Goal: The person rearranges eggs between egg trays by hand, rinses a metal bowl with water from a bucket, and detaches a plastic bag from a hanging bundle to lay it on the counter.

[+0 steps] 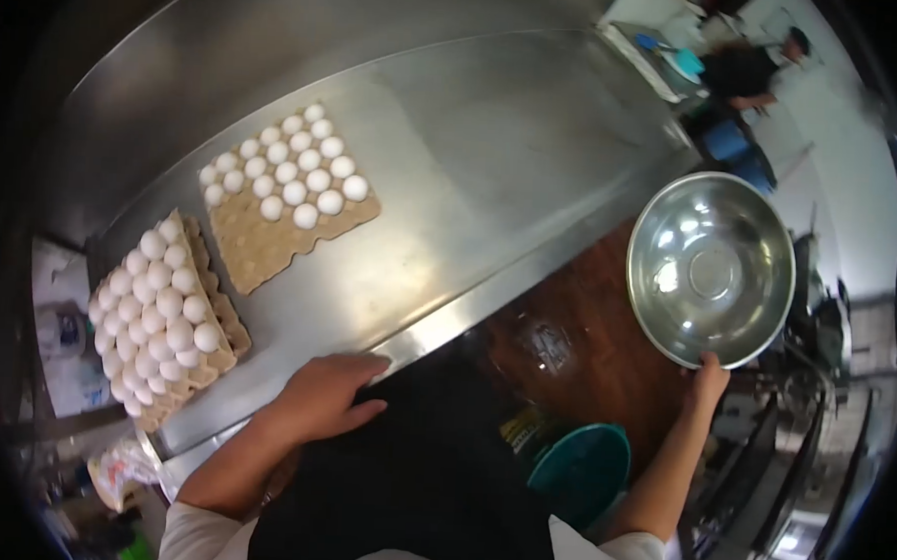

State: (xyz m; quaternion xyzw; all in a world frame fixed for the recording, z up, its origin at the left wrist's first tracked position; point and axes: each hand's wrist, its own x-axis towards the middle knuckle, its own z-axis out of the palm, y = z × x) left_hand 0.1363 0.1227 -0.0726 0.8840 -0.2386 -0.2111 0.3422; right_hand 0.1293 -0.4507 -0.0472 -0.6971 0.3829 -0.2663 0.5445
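My right hand (706, 384) grips the near rim of a large metal mixing bowl (667, 320), held out to the right above the floor; nothing lies inside it. Close to the steel counter's front edge is my left hand (331, 395), its fingers stretched out and thumb apart, holding nothing. Beyond it on the counter (441, 230) lies a cardboard egg tray (255, 247), partly filled with white eggs (293, 193); its near cups are bare. Further left, a stack of egg trays (228, 335) carries a full top layer of white eggs (152, 307).
A teal bucket (585, 466) stands on the reddish-brown floor (564, 375) between my body and right arm. Another person (743, 78) is at the far right back, near a side table (653, 64). Kitchen equipment (761, 454) lines the right side.
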